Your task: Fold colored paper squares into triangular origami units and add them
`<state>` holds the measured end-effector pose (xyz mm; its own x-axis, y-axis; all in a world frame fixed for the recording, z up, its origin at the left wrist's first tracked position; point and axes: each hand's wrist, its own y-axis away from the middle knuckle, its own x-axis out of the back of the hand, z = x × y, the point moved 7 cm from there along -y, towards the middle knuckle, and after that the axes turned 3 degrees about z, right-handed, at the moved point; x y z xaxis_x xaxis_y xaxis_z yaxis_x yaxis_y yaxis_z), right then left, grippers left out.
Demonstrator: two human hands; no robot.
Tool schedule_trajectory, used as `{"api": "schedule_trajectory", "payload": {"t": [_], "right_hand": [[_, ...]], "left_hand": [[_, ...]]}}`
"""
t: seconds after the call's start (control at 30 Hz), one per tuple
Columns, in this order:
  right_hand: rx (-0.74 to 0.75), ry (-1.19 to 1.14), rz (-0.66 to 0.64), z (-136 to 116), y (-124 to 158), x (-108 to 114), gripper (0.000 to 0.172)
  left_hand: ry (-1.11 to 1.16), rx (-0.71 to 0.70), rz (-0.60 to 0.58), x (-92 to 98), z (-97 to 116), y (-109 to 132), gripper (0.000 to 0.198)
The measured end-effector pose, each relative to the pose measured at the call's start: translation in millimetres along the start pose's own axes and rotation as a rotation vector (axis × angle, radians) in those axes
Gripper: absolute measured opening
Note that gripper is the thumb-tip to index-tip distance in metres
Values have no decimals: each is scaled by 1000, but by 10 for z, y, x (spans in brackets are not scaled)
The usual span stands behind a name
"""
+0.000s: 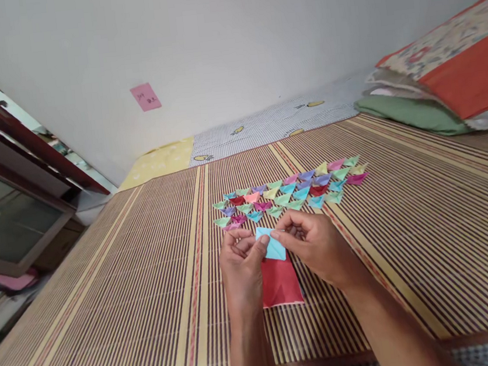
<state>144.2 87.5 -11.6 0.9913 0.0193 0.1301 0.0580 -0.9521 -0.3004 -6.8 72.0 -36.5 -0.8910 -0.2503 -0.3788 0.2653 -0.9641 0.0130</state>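
Note:
A small light-blue folded paper square [274,250] is held up between my two hands, with crease lines showing on its face. My left hand [242,255] pinches its left side, thumb on the front. On the upper right edge, my right hand [305,237] grips it between thumb and forefinger. Below the square, a red sheet of paper [281,284], which looks like the top of a stack, lies on the striped mat [159,286]. Just beyond my hands are rows of small folded paper boats [282,200] in green, blue, pink, purple, yellow and red.
Folded bedding [469,75] in orange, floral and green is piled at the far right. Behind the mat runs a checked cloth [259,125] beside a yellow cloth [157,160]. A pink note [145,96] sticks to the wall. A glass-fronted cabinet [4,204] stands at the left.

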Motion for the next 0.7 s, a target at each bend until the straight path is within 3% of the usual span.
{"api": "schedule_trajectory", "payload": {"t": [0.1, 0.2, 0.3, 0.4, 0.53, 0.7], "right_hand": [[46, 26, -34, -27, -2, 5, 14], [51, -24, 20, -9, -14, 58, 11], [40, -20, 67, -8, -12, 72, 20], [-4, -41, -6, -13, 3, -42, 21], [-44, -78, -39, 6, 14, -161, 19], [-113, -209, 34, 92, -5, -146, 23]], "left_hand": [[40, 99, -17, -8, -97, -15, 42], [120, 155, 4, 11, -169, -42, 37], [217, 123, 104, 77, -176, -73, 39], [305, 91, 196, 124, -176, -82, 41], [369, 41, 206, 115, -160, -74, 40], [384, 38, 164, 82, -155, -60, 38]]}}
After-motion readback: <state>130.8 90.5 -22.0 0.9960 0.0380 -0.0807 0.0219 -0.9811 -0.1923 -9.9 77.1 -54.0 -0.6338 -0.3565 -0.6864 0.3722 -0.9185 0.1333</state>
